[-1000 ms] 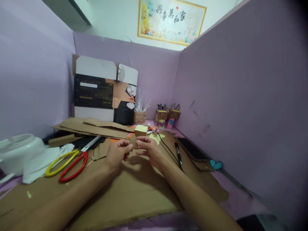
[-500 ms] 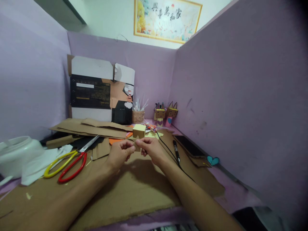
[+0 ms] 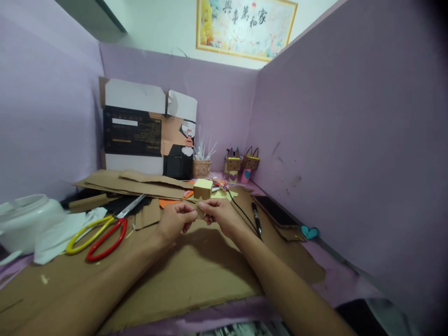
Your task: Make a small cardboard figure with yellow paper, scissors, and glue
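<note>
Between my two hands is a small piece of brown cardboard [image 3: 200, 212], mostly covered by fingers. My left hand [image 3: 177, 219] is closed, its thumb and fingertips pinched at the left side of the piece. From the right, my right hand [image 3: 219, 213] pinches the same piece between thumb and forefinger. Just behind them stands a small cardboard box [image 3: 202, 190] with a pale yellow top. Both hands hover over a large cardboard sheet [image 3: 196, 280] that covers the table.
Scissors [image 3: 105, 238] with yellow and red handles lie left, near a white pot [image 3: 31, 224]. A pen [image 3: 256, 219], a cable and a phone [image 3: 278, 212] are at right. Cardboard strips [image 3: 140, 184], a basket of white sticks [image 3: 201, 168] and cat-eared figures [image 3: 234, 164] stand behind.
The view has shifted slightly. Both hands stay close together on the small cardboard piece, with hardly any movement, and less of the piece shows between the fingers.
</note>
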A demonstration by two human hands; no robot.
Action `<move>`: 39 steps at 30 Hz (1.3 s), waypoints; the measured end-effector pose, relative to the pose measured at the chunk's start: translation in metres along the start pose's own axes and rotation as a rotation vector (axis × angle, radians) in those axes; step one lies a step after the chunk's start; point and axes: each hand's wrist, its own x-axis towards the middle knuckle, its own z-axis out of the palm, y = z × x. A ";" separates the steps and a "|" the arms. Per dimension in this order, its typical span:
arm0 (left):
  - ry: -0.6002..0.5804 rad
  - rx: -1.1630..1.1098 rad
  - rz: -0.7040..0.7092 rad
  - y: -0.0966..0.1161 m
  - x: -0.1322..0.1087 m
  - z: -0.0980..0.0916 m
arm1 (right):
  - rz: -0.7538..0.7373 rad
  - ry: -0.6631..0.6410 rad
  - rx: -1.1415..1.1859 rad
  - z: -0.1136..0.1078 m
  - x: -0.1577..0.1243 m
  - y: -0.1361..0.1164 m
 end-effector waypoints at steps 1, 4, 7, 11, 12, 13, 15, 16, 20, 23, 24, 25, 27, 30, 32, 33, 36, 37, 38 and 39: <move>-0.009 -0.010 -0.015 0.000 0.000 0.000 | 0.000 0.000 -0.005 0.000 0.000 -0.001; -0.027 -0.036 -0.044 -0.001 0.000 0.001 | 0.028 0.009 -0.012 0.000 -0.001 -0.003; -0.035 -0.042 -0.051 -0.002 -0.001 0.001 | 0.058 0.031 0.002 0.000 0.000 -0.002; -0.037 -0.009 -0.031 -0.003 -0.001 0.002 | -0.019 0.064 0.020 0.000 0.001 0.000; -0.034 0.002 -0.020 -0.002 -0.001 0.002 | -0.050 0.066 0.020 0.000 0.001 0.000; -0.029 0.013 -0.006 -0.001 -0.002 0.002 | -0.078 0.067 0.020 0.000 0.001 0.000; -0.017 0.031 0.023 0.001 -0.003 0.002 | -0.119 0.064 0.020 0.001 0.000 -0.001; -0.013 0.038 0.038 0.002 -0.003 0.002 | -0.129 0.058 0.022 0.001 0.000 -0.001; -0.003 0.071 0.083 0.003 -0.004 0.001 | -0.135 0.030 0.038 0.001 -0.001 -0.001; -0.005 0.089 0.094 0.001 -0.004 0.001 | -0.133 0.033 0.053 0.001 -0.001 -0.001; -0.008 0.092 0.099 0.001 -0.004 0.000 | -0.133 0.038 0.061 0.001 -0.001 -0.001; -0.013 0.094 0.105 0.001 -0.004 0.000 | -0.133 0.042 0.071 0.001 -0.001 0.000; -0.022 0.097 0.121 0.001 -0.005 0.000 | -0.126 0.050 0.093 0.001 -0.001 0.000; -0.032 0.111 0.129 0.003 -0.005 0.000 | -0.116 0.056 0.109 0.000 -0.001 0.001; -0.031 0.120 0.129 0.004 -0.006 0.001 | -0.119 0.064 0.096 0.000 -0.001 0.002; -0.029 0.120 0.131 0.004 -0.007 0.001 | -0.122 0.072 0.086 0.000 -0.001 0.001; -0.035 0.086 0.107 0.004 -0.007 0.002 | -0.122 0.086 0.059 0.000 -0.002 0.000; -0.038 0.047 0.072 0.003 -0.006 0.002 | -0.109 0.083 0.059 0.000 -0.002 -0.001; -0.040 -0.001 0.028 0.004 -0.005 0.002 | -0.085 0.078 0.063 0.000 -0.002 -0.002; -0.040 -0.049 -0.016 0.004 -0.005 0.001 | -0.056 0.069 0.069 0.000 -0.002 -0.003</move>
